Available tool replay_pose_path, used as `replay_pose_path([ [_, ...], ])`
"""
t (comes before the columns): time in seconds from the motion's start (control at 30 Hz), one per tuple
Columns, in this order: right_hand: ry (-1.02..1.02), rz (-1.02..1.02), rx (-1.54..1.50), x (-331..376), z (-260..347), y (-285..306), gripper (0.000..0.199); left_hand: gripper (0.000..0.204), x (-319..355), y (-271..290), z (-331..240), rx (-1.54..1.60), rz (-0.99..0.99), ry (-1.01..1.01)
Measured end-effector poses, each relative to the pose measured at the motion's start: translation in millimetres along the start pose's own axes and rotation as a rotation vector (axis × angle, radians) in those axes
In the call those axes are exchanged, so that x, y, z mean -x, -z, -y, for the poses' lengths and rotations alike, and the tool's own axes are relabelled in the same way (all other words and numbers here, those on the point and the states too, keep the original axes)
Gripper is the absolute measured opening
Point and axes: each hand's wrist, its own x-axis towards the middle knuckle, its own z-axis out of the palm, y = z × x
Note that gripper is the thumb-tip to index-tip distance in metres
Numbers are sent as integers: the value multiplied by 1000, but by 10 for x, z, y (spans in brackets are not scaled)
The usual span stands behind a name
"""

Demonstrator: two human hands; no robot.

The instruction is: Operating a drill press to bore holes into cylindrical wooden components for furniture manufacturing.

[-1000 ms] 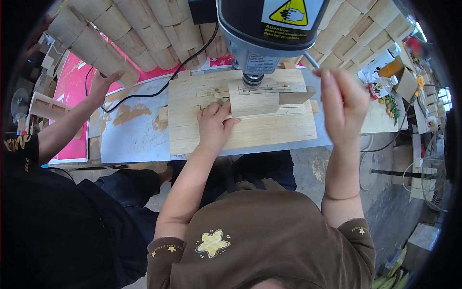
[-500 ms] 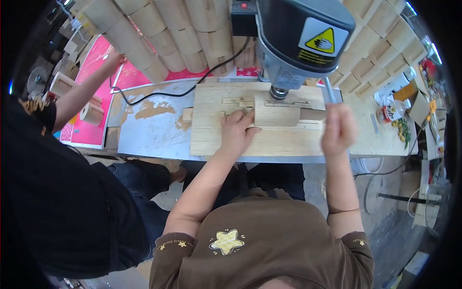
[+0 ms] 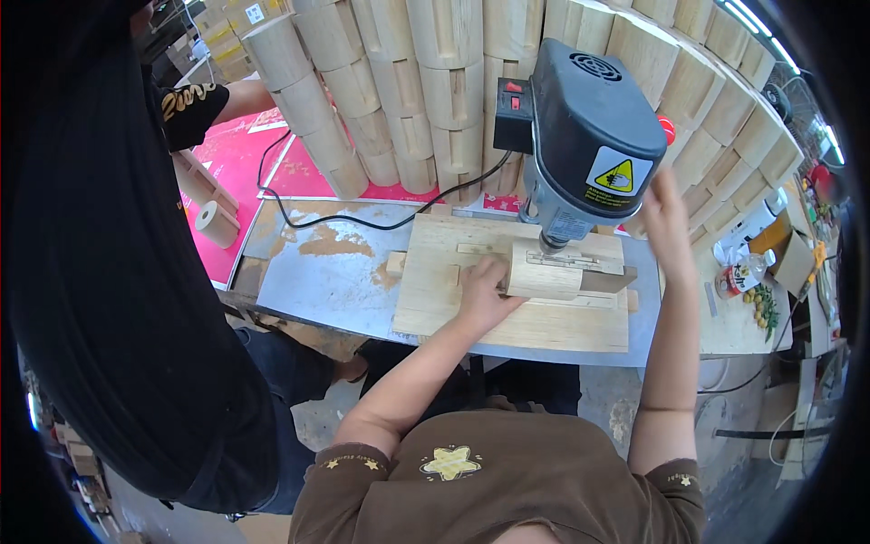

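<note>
While left fingers (image 3: 497, 272) press the rounded pale wood block (image 3: 542, 272), right fingers (image 3: 660, 195) spread open

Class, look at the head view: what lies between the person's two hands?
Between the left hand and the raised right hand lies the wooden block under the drill press.
</note>
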Motion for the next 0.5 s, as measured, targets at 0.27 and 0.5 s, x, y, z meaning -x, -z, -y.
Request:
replay_pose_path([
  [0.27, 84, 357, 496, 1069, -390, -78, 28, 34, 37, 408, 23, 293, 57, 68],
  [0.5, 94, 393, 418, 1126, -325, -6, 26, 29, 279, 1271, 87, 219, 2, 71],
])
